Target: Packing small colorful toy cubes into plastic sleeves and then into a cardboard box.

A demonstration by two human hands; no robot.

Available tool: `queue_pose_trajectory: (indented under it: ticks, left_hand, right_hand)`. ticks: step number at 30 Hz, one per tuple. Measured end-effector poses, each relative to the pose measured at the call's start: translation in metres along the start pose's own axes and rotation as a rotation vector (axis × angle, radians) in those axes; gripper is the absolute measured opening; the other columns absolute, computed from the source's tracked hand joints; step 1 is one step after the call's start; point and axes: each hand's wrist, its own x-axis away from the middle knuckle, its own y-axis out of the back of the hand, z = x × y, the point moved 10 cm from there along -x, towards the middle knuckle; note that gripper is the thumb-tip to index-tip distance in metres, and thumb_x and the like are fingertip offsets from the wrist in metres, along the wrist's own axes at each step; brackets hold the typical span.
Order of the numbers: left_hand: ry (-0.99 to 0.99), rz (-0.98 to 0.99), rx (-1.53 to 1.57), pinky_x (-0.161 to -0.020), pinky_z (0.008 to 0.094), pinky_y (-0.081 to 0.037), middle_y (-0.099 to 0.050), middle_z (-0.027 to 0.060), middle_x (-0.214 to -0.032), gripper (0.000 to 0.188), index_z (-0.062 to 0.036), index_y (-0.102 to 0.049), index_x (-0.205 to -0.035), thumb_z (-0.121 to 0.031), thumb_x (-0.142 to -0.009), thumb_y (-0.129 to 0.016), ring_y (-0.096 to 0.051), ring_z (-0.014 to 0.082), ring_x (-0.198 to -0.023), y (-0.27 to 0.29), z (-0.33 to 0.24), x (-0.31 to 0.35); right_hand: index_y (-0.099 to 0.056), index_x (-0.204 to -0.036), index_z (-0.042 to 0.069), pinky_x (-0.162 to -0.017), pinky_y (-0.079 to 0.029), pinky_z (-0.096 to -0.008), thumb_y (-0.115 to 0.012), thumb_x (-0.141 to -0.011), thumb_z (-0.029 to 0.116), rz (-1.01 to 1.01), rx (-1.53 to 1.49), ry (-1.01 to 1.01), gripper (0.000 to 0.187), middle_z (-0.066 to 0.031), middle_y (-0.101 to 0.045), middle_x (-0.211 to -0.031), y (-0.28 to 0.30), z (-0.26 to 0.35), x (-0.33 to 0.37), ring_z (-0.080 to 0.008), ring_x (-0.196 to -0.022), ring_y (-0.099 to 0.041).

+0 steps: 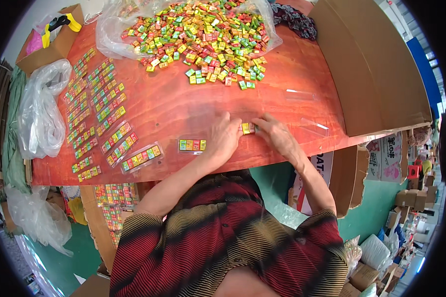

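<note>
Near the table's front edge, a short row of small yellow, white and green boxes (246, 128) shows between my two hands. My left hand (225, 136) is closed against the row's left end, its fingers bent over it. At the other end my right hand (279, 138) pinches the row with thumb and fingers. My fingers hide part of the row. Left of my left hand lies a clear plastic tray (192, 145) holding several little boxes in a line. Farther off spreads a big heap of loose red, yellow, green and orange boxes (208, 39) on clear plastic film.
Filled clear trays (142, 157) lie in columns on the table's left. Two clear trays (314, 127) (300, 95) rest to the right. A large cardboard box (371, 64) stands at the right edge. Clear plastic bags (44, 111) and an open carton (52, 39) are at left.
</note>
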Motion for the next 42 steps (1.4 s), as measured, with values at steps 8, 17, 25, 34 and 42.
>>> queue_pose_trajectory:
  ticks: [8, 17, 25, 34, 42]
  left_hand:
    - [-0.172, -0.066, -0.307, -0.070, 0.0382, -0.042, -0.047, 0.0201, -0.097, 0.045, 0.0035, -0.047, -0.107, -0.019, -0.071, -0.063, -0.049, 0.0305, -0.083, -0.016, -0.024, 0.033]
    - [-0.173, 0.003, -0.274, -0.072, 0.0369, -0.042, -0.048, 0.0191, -0.097, 0.034, 0.0049, -0.048, -0.107, -0.007, -0.075, -0.047, -0.049, 0.0303, -0.083, -0.017, -0.013, 0.025]
    - [-0.125, -0.065, 0.045, -0.070, 0.0400, -0.041, -0.050, 0.0174, -0.087, 0.033, 0.0020, -0.050, -0.107, 0.000, -0.074, -0.050, -0.049, 0.0321, -0.081, 0.011, 0.001, 0.011]
    - [-0.050, -0.062, 0.144, -0.075, 0.0392, -0.043, -0.056, 0.0190, -0.093, 0.030, 0.0004, -0.053, -0.104, 0.002, -0.075, -0.049, -0.054, 0.0353, -0.085, 0.016, 0.024, 0.006]
    - [0.006, -0.018, 0.062, -0.077, 0.0392, -0.042, -0.055, 0.0195, -0.094, 0.028, 0.0005, -0.055, -0.102, 0.001, -0.074, -0.050, -0.053, 0.0351, -0.087, 0.017, 0.033, 0.009]
  right_hand:
    - [-0.055, -0.104, 0.004, -0.073, -0.043, -0.0392, -0.060, -0.071, 0.008, -0.191, 0.345, -0.060, 0.034, -0.0126, -0.053, -0.105, -0.009, -0.001, 0.047, -0.0296, -0.091, -0.051]
    - [-0.055, -0.106, 0.007, -0.081, -0.037, -0.0396, -0.061, -0.070, 0.011, -0.195, 0.376, -0.101, 0.037, -0.0082, -0.052, -0.112, -0.007, 0.001, 0.047, -0.0265, -0.102, -0.046]
    - [-0.058, -0.102, 0.008, -0.080, -0.038, -0.0396, -0.057, -0.071, 0.006, -0.324, 0.241, -0.118, 0.031, -0.0090, -0.054, -0.108, 0.010, -0.001, 0.040, -0.0285, -0.096, -0.049]
    - [-0.058, -0.094, 0.010, -0.075, -0.036, -0.0372, -0.051, -0.070, 0.015, -0.227, 0.329, 0.108, 0.026, -0.0039, -0.054, -0.095, -0.056, 0.032, 0.001, -0.0220, -0.092, -0.048]
    - [-0.055, -0.076, 0.009, -0.067, -0.034, -0.0367, -0.061, -0.067, 0.020, -0.394, 0.296, 0.071, 0.015, -0.0062, -0.050, -0.077, -0.044, 0.038, -0.005, -0.0232, -0.077, -0.047]
